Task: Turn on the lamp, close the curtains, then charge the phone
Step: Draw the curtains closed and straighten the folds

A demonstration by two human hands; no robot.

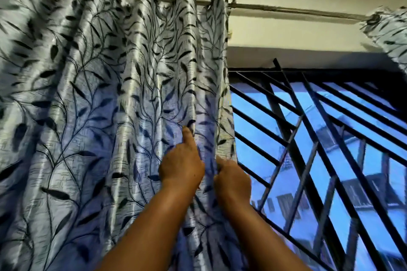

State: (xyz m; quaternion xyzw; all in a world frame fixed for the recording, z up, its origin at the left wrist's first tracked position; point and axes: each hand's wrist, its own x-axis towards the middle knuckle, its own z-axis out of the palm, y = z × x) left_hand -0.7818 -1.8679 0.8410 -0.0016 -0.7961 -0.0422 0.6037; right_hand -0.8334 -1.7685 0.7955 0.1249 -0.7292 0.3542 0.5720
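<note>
A silvery curtain with dark leaf print (99,94) hangs from a metal rod (286,10) and covers the left half of the window. My left hand (181,167) grips a fold near the curtain's right edge, thumb pointing up along the fabric. Just to its right, my right hand (232,179) pinches the curtain's free edge. A second curtain of the same print (389,33) is bunched at the rod's far right end. The lamp and the phone are out of view.
Right of the curtain edge the window is uncovered, with dark metal bars (319,138) crossing it and blue daylight and buildings behind. A pale wall and ceiling run above the rod.
</note>
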